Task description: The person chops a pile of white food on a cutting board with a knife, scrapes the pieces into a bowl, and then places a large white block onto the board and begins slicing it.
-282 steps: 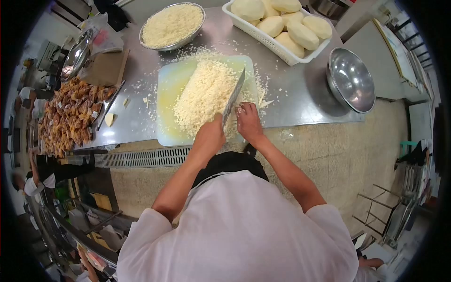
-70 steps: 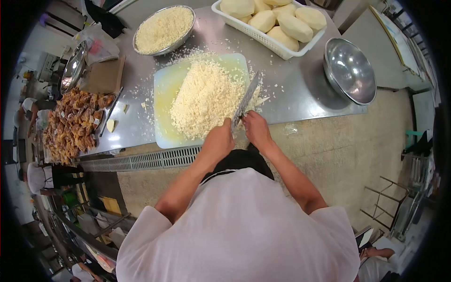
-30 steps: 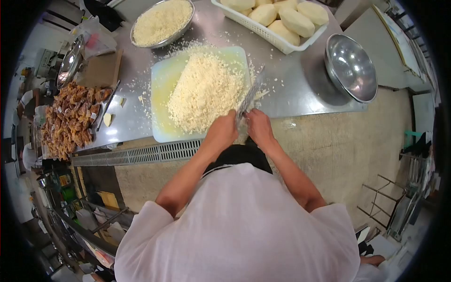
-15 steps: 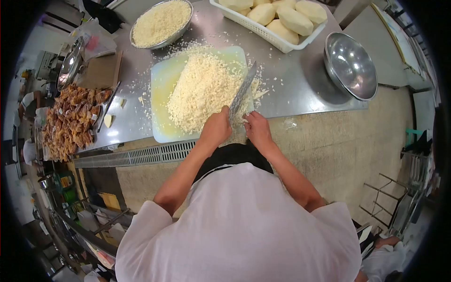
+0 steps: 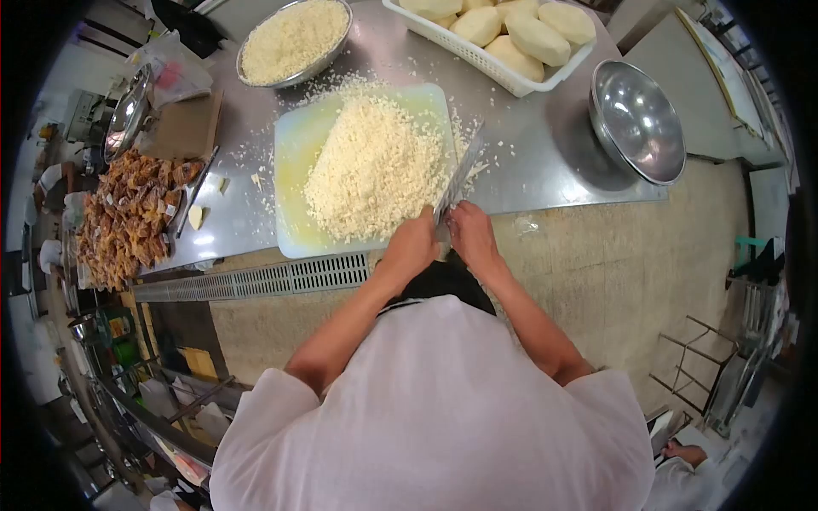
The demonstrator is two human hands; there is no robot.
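My left hand is wrapped around the handle of a broad kitchen knife, whose blade points away over the right edge of the cutting board. Close beside the blade's near end, my right hand has its fingers pinched together; I cannot tell what is in them. A large heap of finely chopped pale vegetable covers most of the board, just left of the knife. Small bits lie scattered on the steel around it.
The steel table carries a bowl of chopped vegetable, a white basket of peeled vegetables and a tilted steel bowl. Leftward lie a dark rod-like tool and a heap of brown pieces. Other people show at the edges.
The knife has moved right, off the heap to the board's right edge, and its blade now shows narrower. My left hand went with it, closer to my right hand.
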